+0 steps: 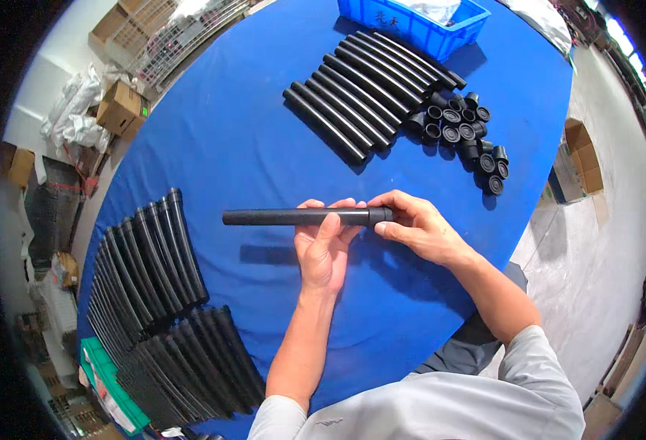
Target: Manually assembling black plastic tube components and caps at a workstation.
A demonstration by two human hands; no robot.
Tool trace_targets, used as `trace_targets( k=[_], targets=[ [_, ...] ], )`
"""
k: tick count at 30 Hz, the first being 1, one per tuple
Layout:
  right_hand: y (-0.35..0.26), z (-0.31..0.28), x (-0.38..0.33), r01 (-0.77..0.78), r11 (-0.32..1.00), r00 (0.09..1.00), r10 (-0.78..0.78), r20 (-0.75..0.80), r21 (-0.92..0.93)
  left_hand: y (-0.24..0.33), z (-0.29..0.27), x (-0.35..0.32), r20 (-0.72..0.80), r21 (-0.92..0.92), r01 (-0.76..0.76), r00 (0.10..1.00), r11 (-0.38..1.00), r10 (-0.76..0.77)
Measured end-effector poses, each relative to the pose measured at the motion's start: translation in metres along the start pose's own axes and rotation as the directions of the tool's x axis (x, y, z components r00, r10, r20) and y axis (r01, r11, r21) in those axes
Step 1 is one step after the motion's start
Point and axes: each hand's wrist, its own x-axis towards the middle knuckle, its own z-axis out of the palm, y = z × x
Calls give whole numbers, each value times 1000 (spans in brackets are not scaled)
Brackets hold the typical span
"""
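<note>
A straight black tube (pixel 271 217) lies level across the middle of my view, above the blue cloth. My left hand (pixel 324 246) is closed around its middle, thumb on the near side and fingers behind. At the tube's right end sits a black cap (pixel 380 215), which my right hand (pixel 418 226) pinches between thumb and fingers. Beyond my hands, several black tubes (pixel 352 92) lie side by side without visible caps. Right of them is a loose pile of black caps (pixel 466 132), some upright and some on their sides.
Rows of black tubes with wider ends (pixel 143 264) lie at the left, with another bundle of tubes (pixel 198 363) nearer me. A green-and-white package (pixel 110 385) is beside them. At the far edge stands a blue plastic crate (pixel 418 26). A cardboard box (pixel 583 158) is on the floor at right.
</note>
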Motion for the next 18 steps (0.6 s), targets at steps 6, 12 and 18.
trace_targets(
  k=[6,12,18],
  targets=[
    [-4,4,-5,-36,985,999,36,4,171,-4,0,0,0,5,-52,999,999,52],
    [-2,8,-6,31,984,999,-26,-31,177,-5,4,-3,-7,-33,4,1000,999,-4],
    [-2,10,-8,128,983,988,-138,-71,-135,-7,0,-2,-31,8,-14,999,1000,14]
  ],
)
